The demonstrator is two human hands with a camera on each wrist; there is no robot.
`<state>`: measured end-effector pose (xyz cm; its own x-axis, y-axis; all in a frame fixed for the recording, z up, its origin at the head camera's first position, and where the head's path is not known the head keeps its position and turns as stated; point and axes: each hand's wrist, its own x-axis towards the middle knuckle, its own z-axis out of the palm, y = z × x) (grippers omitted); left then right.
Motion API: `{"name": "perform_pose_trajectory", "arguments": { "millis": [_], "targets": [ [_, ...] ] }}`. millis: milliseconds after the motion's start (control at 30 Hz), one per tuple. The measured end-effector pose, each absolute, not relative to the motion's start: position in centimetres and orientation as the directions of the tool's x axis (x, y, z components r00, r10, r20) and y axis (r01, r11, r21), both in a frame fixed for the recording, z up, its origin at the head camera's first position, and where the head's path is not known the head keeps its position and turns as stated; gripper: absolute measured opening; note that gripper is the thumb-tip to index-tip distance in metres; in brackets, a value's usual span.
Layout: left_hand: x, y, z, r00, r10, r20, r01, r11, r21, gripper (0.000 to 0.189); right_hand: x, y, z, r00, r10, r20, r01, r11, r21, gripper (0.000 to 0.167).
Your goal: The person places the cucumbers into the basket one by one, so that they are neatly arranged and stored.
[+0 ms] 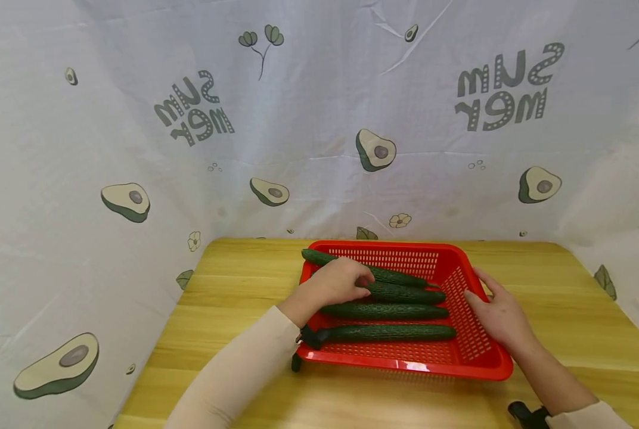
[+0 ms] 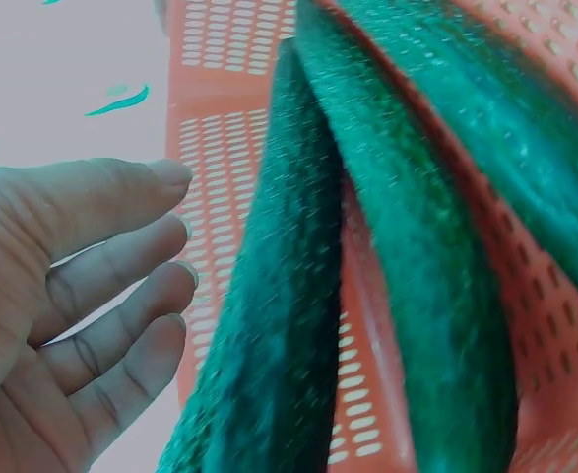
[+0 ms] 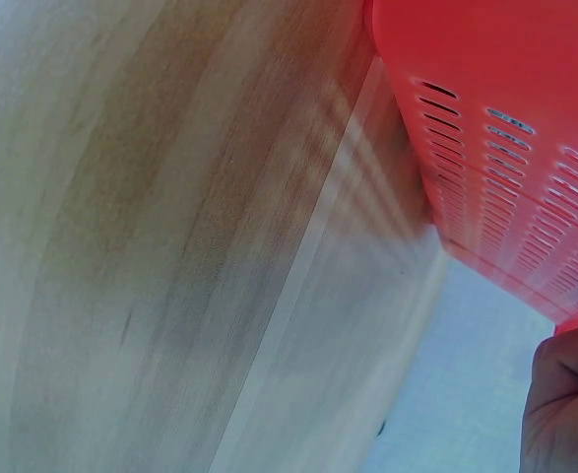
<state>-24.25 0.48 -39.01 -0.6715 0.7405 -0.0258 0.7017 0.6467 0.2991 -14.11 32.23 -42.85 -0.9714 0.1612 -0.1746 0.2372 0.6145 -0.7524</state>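
Several long dark green cucumbers (image 1: 389, 333) lie side by side in a red plastic basket (image 1: 394, 360). My left hand (image 1: 341, 282) is over the basket's left part, above the rear cucumbers. In the left wrist view its fingers are relaxed and slightly bent, holding nothing, beside a bumpy cucumber (image 2: 284, 286). On the right, my right hand (image 1: 501, 313) grips the basket's rim, thumb over the inner side and fingers outside. Only part of that hand (image 3: 569, 399) shows in the right wrist view, against the basket's outer wall (image 3: 495, 187).
The basket stands on a light wooden table (image 1: 233, 310). A pale cloth (image 1: 319, 119) printed with avocados and lettering hangs behind and at both sides. One rear cucumber (image 1: 314, 256) pokes over the basket's left rim. A black strap piece (image 1: 526, 413) is at my right wrist.
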Motion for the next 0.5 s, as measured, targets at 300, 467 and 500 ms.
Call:
{"name": "perform_pose_trajectory", "arguments": {
  "millis": [300,467,500],
  "targets": [
    [-23.7,-3.5,-37.0,-0.719,0.686,0.111,0.645,0.601,0.472,0.029,-14.2,32.2,-42.8,-0.971,0.158,-0.177,0.237,0.612,-0.754,0.074],
    [-23.0,-6.6,-37.0,-0.787,0.578,0.216,0.585,0.587,0.559,0.032,-14.2,32.1,-42.7,-0.972,0.159,-0.175,0.236,0.617,-0.751,0.074],
    [-22.9,-7.3,-37.2,-0.8,0.546,0.249,0.575,0.578,0.579,0.032,-14.2,32.2,-42.7,-0.972,0.157,-0.176,0.236,0.617,-0.751,0.074]
  ]
}}
